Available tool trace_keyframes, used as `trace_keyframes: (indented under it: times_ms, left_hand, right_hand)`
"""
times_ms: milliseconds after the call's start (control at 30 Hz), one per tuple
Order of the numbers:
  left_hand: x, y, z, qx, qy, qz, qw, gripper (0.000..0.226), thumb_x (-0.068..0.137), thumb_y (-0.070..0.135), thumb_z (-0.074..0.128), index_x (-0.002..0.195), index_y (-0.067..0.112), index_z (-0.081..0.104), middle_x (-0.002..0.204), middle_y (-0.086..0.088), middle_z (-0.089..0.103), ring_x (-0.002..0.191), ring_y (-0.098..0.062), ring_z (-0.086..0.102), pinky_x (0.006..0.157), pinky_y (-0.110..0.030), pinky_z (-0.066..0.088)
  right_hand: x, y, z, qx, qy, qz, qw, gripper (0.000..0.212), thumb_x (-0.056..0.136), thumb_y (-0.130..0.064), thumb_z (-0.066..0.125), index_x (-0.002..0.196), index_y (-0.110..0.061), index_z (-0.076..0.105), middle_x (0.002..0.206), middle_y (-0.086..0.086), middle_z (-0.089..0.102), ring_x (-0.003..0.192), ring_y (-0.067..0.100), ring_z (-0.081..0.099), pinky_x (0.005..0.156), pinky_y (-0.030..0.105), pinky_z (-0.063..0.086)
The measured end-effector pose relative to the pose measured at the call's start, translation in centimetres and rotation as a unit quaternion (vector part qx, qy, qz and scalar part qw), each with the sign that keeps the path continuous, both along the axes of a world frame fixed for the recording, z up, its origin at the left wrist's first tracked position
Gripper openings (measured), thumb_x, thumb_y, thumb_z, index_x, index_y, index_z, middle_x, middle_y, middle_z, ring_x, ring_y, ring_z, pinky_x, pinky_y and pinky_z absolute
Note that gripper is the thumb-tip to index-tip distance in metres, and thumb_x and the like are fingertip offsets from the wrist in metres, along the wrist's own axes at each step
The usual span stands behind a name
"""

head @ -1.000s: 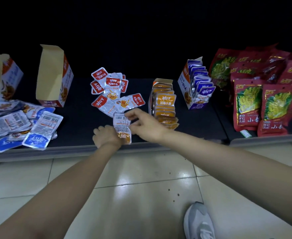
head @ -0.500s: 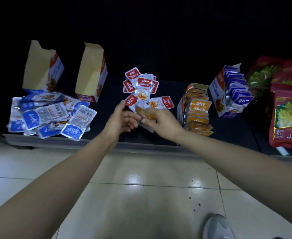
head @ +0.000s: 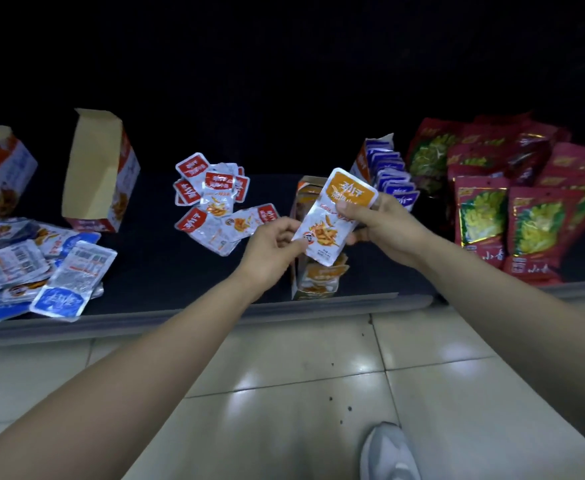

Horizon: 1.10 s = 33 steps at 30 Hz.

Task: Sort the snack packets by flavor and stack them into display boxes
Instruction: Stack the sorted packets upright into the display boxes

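Pinching one orange packet [head: 332,216] with both left hand [head: 273,247] and right hand [head: 384,226], label up, probably to line it up over the orange box [head: 305,202] below.

Shop: stocked shelf [head: 215,317], display boxes [head: 102,174], snack bags [head: 526,223].

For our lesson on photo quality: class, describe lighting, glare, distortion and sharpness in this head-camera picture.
Head view: everything behind the shelf is black and unlit; head view: bright glare patches on the floor tiles, shine on the foil blue packets; head view: the shelf's front edge bows, wide-angle distortion; head view: print on the orange packet is slightly soft.
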<state>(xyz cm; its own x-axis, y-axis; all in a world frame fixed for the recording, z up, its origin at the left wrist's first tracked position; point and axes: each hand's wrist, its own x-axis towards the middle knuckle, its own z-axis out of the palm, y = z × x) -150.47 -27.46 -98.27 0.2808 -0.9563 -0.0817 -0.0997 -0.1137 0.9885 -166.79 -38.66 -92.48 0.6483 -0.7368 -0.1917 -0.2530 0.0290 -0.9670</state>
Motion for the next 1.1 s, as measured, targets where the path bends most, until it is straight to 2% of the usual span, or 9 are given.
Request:
trace_keyframes:
  times_ms: [100,267,333,433,600,700,800,933,1100]
  left_hand:
    - [-0.6,-1.1,-0.7,-0.005,-0.11,0.056,0.992,0.016,0.093,0.007,0.056,0.104,0.015,0.064,0.094,0.003,0.062,0.084,-0.008,0.056,0.078,-0.021,0.049]
    - [-1.2,-1.7,-2.1,0.031,-0.194,0.031,0.98,0.03,0.093,0.015,0.059,0.123,0.019,0.058,0.117,0.0,0.054,0.102,-0.012,0.054,0.09,-0.027,0.048]
    - [-1.4,-1.9,-2.3,0.043,-0.18,0.031,0.982,0.032,0.095,0.016,0.057,0.126,0.017,0.056,0.121,-0.002,0.054,0.103,-0.013,0.055,0.09,-0.028,0.048]
    - [-1.4,-2.0,-2.5,0.057,-0.16,0.042,0.985,0.028,0.094,0.015,0.057,0.123,0.016,0.057,0.117,-0.003,0.057,0.099,-0.014,0.058,0.088,-0.029,0.05]
    - [-1.2,-2.0,-2.7,0.062,-0.154,0.06,0.984,0.018,0.092,0.016,0.06,0.109,0.019,0.059,0.11,-0.003,0.06,0.095,-0.013,0.058,0.084,-0.028,0.051]
    - [-1.0,-2.0,-2.9,0.065,-0.155,0.052,0.984,0.018,0.092,0.018,0.061,0.109,0.023,0.056,0.112,-0.002,0.058,0.097,-0.012,0.057,0.086,-0.029,0.051]
    - [-1.1,-1.9,-2.9,0.058,-0.14,0.054,0.987,0.028,0.092,0.021,0.062,0.117,0.023,0.051,0.115,0.0,0.056,0.101,-0.013,0.056,0.089,-0.031,0.051]
    - [-1.2,-1.8,-2.9,0.057,-0.11,0.027,0.992,0.044,0.094,0.021,0.059,0.135,0.025,0.044,0.127,0.001,0.053,0.111,-0.011,0.054,0.093,-0.033,0.051]
    - [-1.9,-1.7,-2.7,0.084,-0.015,0.02,0.996,0.055,0.098,0.025,0.051,0.148,0.025,0.027,0.137,0.005,0.045,0.116,-0.01,0.052,0.097,-0.033,0.046]
  right_hand:
    - [-1.5,-1.7,0.4,-0.039,-0.039,-0.034,0.998,0.007,0.097,-0.011,0.056,0.096,-0.009,0.062,0.091,0.004,0.07,0.072,0.009,0.068,0.055,0.02,0.05]
    - [-2.0,-3.5,-0.4,-0.057,-0.062,-0.045,0.995,0.013,0.094,-0.011,0.059,0.106,-0.007,0.063,0.104,0.011,0.07,0.097,0.023,0.069,0.071,0.025,0.056]
    - [-1.6,-3.6,-1.4,-0.058,-0.052,-0.031,0.996,0.022,0.093,-0.01,0.061,0.114,-0.001,0.06,0.112,0.018,0.068,0.103,0.027,0.067,0.083,0.033,0.057]
    - [-1.0,-3.7,-2.6,-0.078,-0.022,0.017,0.997,0.022,0.092,-0.015,0.064,0.112,-0.006,0.063,0.108,0.011,0.071,0.101,0.022,0.069,0.09,0.037,0.055]
    - [0.3,-3.0,-4.5,-0.073,0.058,0.078,0.993,0.022,0.094,-0.019,0.062,0.116,-0.015,0.062,0.103,-0.004,0.066,0.091,0.008,0.065,0.074,0.022,0.053]
    - [0.6,-2.7,-5.1,-0.13,0.085,0.038,0.987,0.016,0.097,-0.022,0.056,0.113,-0.02,0.058,0.111,-0.004,0.055,0.098,0.006,0.057,0.071,0.012,0.046]
    - [0.2,-2.6,-5.7,-0.221,0.059,0.032,0.973,0.02,0.093,-0.011,0.061,0.111,-0.016,0.055,0.112,-0.003,0.058,0.103,0.007,0.058,0.077,0.019,0.054]
    - [-0.1,-2.0,-7.3,-0.282,0.118,0.02,0.952,0.019,0.089,-0.013,0.067,0.108,-0.01,0.07,0.106,0.001,0.055,0.101,0.013,0.055,0.091,0.031,0.051]
    - [-0.4,-1.0,-7.3,-0.263,0.114,0.056,0.956,0.038,0.098,-0.021,0.054,0.135,-0.017,0.052,0.12,0.001,0.038,0.11,0.012,0.049,0.092,0.027,0.05]
